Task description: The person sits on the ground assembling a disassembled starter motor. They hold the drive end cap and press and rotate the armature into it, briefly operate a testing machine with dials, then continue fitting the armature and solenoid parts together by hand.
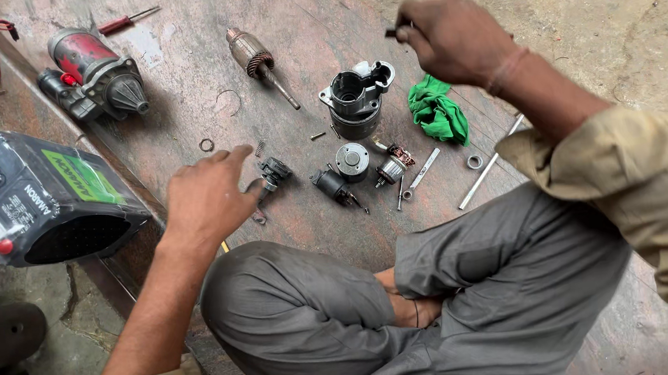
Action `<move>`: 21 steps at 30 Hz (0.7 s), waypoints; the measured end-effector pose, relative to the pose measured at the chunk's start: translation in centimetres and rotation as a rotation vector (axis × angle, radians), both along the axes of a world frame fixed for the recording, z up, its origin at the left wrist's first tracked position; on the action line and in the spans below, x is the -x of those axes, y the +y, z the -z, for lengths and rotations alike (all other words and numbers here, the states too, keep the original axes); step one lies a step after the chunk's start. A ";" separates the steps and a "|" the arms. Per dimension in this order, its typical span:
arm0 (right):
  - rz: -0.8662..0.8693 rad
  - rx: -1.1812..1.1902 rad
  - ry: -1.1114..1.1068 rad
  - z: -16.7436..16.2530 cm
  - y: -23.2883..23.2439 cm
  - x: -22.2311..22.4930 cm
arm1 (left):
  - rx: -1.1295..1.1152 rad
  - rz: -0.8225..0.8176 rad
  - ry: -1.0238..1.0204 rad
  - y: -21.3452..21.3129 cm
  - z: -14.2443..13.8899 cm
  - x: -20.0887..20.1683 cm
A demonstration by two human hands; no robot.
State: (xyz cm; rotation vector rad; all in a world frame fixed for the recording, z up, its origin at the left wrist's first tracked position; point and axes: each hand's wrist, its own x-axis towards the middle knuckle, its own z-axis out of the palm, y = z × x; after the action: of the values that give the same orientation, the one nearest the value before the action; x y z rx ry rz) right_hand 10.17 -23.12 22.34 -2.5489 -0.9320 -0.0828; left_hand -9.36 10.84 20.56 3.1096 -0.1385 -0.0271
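Note:
My left hand [207,197] hovers low over the rusty metal sheet, fingers spread, its thumb touching a small black part [274,171]. My right hand [451,39] is raised above a green rag [438,110] and pinches a small dark piece [394,31] between its fingertips. Below it stands a grey motor housing [355,98]. Between the hands lie a round silver cap [352,159], a black solenoid piece [334,186] and a copper-wound part [391,166]. An armature with a shaft [257,61] lies further back.
A whole starter motor [93,72] and a red-handled screwdriver [126,20] lie at the far left. A black battery [41,197] lies on its side at the sheet's left edge. A metal rod [487,167], washer [474,162] and ring [206,145] lie loose. My crossed legs fill the foreground.

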 end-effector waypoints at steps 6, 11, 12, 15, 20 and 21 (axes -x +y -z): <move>0.004 -0.260 0.263 7.2 -1.2 7.5 | 0.095 0.213 0.352 -4.5 7.2 -4.4; 0.100 -0.287 0.290 13.2 1.4 8.6 | 0.401 0.190 0.158 -8.7 14.5 -6.1; 0.136 -0.251 0.326 14.0 1.7 8.7 | 0.461 0.173 0.110 -9.2 15.5 -6.6; 0.086 -0.226 0.378 15.0 2.3 8.5 | 0.645 0.087 0.233 -10.1 17.6 -7.3; 0.102 -0.207 0.273 17.0 2.2 8.1 | 0.868 0.042 0.347 -10.9 19.6 -8.1; 0.111 -0.166 0.239 17.2 2.3 8.0 | 0.924 0.011 0.332 -11.3 20.0 -8.1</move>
State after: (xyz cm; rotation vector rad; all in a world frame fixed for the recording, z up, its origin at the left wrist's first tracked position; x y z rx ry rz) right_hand 2.22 -20.86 5.14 -2.3908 -0.6643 0.1063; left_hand -1.22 -0.42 0.58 2.1460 -0.1137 -0.3626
